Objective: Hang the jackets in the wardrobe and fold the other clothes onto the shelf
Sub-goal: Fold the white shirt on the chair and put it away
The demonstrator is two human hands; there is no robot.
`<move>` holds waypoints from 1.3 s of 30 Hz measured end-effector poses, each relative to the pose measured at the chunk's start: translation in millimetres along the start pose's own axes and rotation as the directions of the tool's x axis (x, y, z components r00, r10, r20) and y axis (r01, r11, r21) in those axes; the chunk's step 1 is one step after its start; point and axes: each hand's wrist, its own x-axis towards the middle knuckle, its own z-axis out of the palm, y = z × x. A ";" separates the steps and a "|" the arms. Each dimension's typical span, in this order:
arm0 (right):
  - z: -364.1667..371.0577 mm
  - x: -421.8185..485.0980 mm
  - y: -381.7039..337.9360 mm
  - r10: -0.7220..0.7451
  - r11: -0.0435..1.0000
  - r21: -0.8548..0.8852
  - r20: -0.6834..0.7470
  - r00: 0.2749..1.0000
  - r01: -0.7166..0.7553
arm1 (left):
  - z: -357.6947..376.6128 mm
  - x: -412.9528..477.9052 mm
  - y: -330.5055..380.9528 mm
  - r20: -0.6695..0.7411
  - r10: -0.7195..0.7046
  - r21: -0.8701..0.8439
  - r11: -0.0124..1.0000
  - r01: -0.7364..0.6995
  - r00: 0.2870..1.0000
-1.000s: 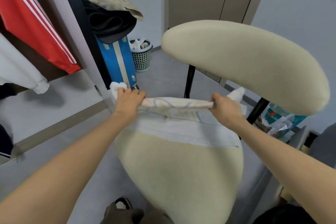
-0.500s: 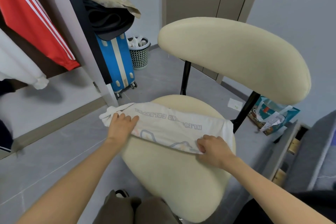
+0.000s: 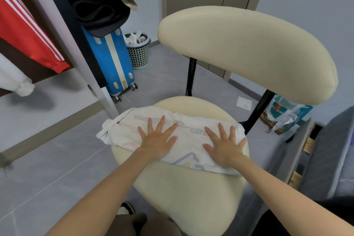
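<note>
A white printed T-shirt (image 3: 189,136) lies folded into a long band across the cream chair seat (image 3: 187,193). Its left end hangs off the seat edge. My left hand (image 3: 157,140) presses flat on the shirt's left half, fingers spread. Flat on the right half lies my right hand (image 3: 226,145), fingers also spread. In the open wardrobe at the left hang a red jacket with white stripes (image 3: 28,30) and a white garment (image 3: 13,76). The wardrobe's pale shelf (image 3: 47,107) shows below them.
The chair's cream backrest (image 3: 249,53) rises behind the seat. A blue suitcase (image 3: 113,59) with dark clothes piled on it leans by the wardrobe post. Behind it stands a mesh bin (image 3: 138,50). A printed bag (image 3: 283,115) and a grey bed edge (image 3: 329,155) are at the right.
The shirt was held up by its far edge, then folded down onto the seat. Both hands have let go of the edge and now press flat on the folded cloth.
</note>
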 end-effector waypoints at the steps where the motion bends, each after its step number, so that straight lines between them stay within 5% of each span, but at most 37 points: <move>1: 5.7 2.0 5.0 0.033 0.999 0.027 0.027 0.999 -0.034 | 6.4 3.9 1.7 0.006 -0.035 0.001 0.999 0.035 0.999; 6: 16.2 5.4 8.1 0.153 0.969 0.202 -0.045 0.987 -0.141 | 23.1 11.1 -4.1 -0.028 -0.102 0.049 0.993 0.103 0.994; 11: 18.5 2.4 18.2 0.329 0.850 0.513 -0.338 0.882 -0.121 | 27.0 14.9 -7.6 -0.024 -0.111 0.054 0.992 0.113 0.993; 15: 18.3 3.9 12.1 0.480 0.747 0.643 -0.347 0.806 -0.168 | 23.7 12.0 -4.1 0.005 -0.124 0.034 0.992 0.124 0.992; 18: 14.6 0.2 9.3 0.396 0.724 0.687 -0.354 0.848 -0.051 | 18.7 6.9 -1.3 0.056 -0.132 0.031 0.991 0.130 0.990; 25: -2.3 -41.1 35.0 0.145 0.777 0.590 -0.509 0.849 0.221 | 8.7 -10.4 17.0 0.114 -0.136 0.005 0.991 0.136 0.984; 30: 19.8 -76.4 66.1 0.321 0.794 0.607 -0.375 0.869 -0.031 | 13.5 -29.9 44.2 -0.020 -0.072 0.099 0.992 0.074 0.997; 34: 14.4 -83.8 60.5 0.399 0.853 0.450 -0.233 0.887 -0.266 | 14.0 -39.8 50.4 -0.112 -0.050 0.176 0.982 0.069 0.992; 39: 1.5 -73.0 11.5 0.079 0.949 0.314 -0.328 0.941 0.029 | 2.6 -43.0 21.1 -0.298 -0.095 -0.029 0.995 0.091 0.950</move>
